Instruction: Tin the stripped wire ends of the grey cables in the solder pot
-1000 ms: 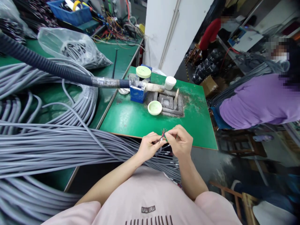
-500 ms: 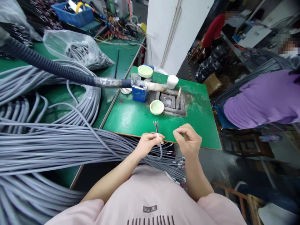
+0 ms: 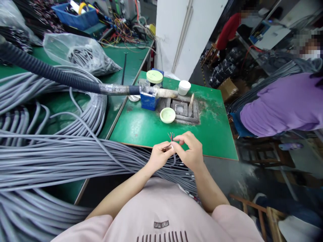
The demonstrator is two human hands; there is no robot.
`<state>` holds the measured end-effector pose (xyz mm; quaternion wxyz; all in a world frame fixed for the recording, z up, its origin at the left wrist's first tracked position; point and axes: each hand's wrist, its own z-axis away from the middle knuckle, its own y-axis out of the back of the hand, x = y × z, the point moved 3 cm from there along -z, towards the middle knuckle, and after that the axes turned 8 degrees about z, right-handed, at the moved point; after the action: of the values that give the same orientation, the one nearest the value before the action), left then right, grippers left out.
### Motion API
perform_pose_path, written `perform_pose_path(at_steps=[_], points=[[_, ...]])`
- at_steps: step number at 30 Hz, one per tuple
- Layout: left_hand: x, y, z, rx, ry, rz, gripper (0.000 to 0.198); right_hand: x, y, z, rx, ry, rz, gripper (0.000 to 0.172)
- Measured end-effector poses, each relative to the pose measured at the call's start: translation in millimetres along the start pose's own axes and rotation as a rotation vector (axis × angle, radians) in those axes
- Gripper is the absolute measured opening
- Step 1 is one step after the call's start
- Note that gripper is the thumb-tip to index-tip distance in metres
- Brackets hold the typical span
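Meanwhile, I saw the right hand (image 3: 189, 148), apart half a second earlier, pinching the wires (image 3: 171, 136) | left hand (image 3: 158, 156) gripped their grey cable (image 3: 174, 159) near its end, at six o'clock from the pale-green dish (image 3: 167, 115) | right hand partly blocked my view | cable bundle (image 3: 75, 156) toward nine, hose (image 3: 73, 82) at ten.

a dish (image 3: 167, 115) sits on the table (image 3: 214, 134) beyond the left hand (image 3: 159, 156).
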<state>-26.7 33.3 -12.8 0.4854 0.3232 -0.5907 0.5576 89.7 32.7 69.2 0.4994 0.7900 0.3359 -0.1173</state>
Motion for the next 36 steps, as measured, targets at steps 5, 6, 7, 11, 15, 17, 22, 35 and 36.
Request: perform_pose_path(at_steps=[5,6,7,11,15,17,22,35,36], points=[[0,-1.2,0,0.004,-0.116,-0.123,0.035,0,-3,-3,0.015,-0.021,0.095,0.009],[0,-1.3,0,0.0,-0.136,-0.133,0.035,0,-3,-3,0.013,-0.024,0.096,0.01],[0,-1.2,0,-0.006,-0.15,-0.138,0.035,-1,-2,-4,0.01,-0.03,0.089,0.01],[-2,-0.4,0,-0.023,-0.12,-0.096,0.036,2,-1,-3,-0.008,-0.099,-0.034,0.012],[-1,1.4,-1,0.003,0.006,0.06,0.033,16,-5,0,0.003,-0.224,-0.286,0.013],[-1,1.8,-2,0.005,0.076,0.135,0.033,24,-10,1,0.016,-0.288,-0.393,0.012],[-3,3.0,-3,0.009,0.146,0.251,0.034,33,-15,2,0.045,-0.274,-0.381,0.008],[16,4.0,-19,0.058,0.284,0.55,0.037,23,-13,23,-0.05,0.636,0.168,0.034],[23,4.5,-16,0.058,0.229,0.536,0.036,25,-10,18,-0.02,0.637,0.18,0.033]])
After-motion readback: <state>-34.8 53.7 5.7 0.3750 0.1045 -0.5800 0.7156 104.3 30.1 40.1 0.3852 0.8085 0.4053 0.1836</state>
